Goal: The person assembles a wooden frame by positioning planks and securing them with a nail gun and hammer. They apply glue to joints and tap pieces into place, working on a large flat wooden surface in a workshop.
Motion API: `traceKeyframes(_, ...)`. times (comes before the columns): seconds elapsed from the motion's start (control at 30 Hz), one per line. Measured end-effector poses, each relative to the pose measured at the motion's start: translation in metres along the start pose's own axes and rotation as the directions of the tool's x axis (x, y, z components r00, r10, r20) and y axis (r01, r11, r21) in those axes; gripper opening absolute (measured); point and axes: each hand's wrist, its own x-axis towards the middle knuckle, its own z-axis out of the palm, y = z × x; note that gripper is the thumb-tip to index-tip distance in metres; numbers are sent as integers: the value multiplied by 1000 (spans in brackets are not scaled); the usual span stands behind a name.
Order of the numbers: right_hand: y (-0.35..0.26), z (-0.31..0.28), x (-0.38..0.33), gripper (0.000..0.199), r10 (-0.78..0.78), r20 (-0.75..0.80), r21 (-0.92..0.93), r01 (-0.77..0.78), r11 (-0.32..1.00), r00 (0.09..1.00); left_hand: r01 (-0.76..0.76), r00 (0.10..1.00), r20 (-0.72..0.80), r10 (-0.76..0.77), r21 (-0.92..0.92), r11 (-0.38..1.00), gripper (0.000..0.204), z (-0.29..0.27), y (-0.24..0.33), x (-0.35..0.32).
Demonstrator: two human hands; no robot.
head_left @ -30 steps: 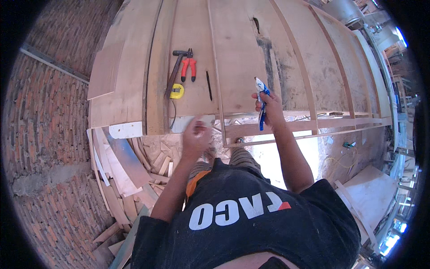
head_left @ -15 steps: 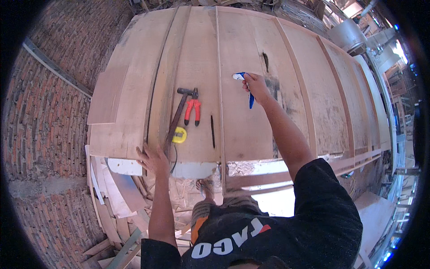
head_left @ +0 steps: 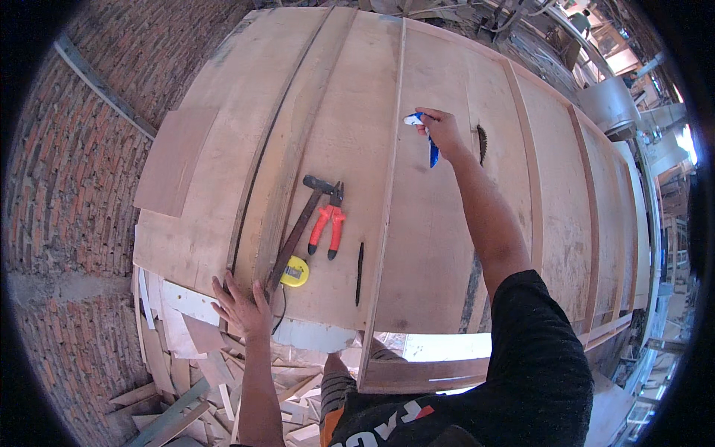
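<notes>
My right hand [head_left: 442, 134] is closed around a slim blue-and-white object [head_left: 433, 153], held above the big plywood panel [head_left: 436, 253]; its exact kind is unclear. My left hand [head_left: 247, 309] lies with fingers spread at the panel's near edge, touching the end of a long wooden batten [head_left: 279, 179]. Close to that hand are the handle of a hammer [head_left: 299, 226] and a yellow tape measure [head_left: 296, 273]. Pliers with red grips [head_left: 325, 226] lie against the hammer head. A thin dark rod [head_left: 360, 274] rests farther right, beside another batten [head_left: 387, 223].
More battens [head_left: 527, 149] cross the panel on the right. A loose plywood piece [head_left: 175, 160] overlaps its left edge, near a brick wall [head_left: 82, 179]. Wood offcuts [head_left: 179, 402] are heaped on the floor at lower left. A dark-edged hole [head_left: 482, 143] breaks the panel's surface.
My right hand has moved away from me over the panel, now beside the hole, still holding the blue-and-white object. My left hand stays at the near edge. The whole view has shifted.
</notes>
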Motion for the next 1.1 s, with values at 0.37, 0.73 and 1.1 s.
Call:
traceKeyframes(0.37,3,-3,83,28,-269,-6,-574,217,789,963,28,999,28,-30,59,998,83,-5,7,3)
traceKeyframes(0.73,0,-4,107,29,-187,39,-674,164,721,982,33,999,31,-36,93,995,86,-2,3,2)
traceKeyframes(1.1,-3,-8,113,25,-126,70,-656,140,742,990,48,996,72,-56,107,993,86,-7,6,3)
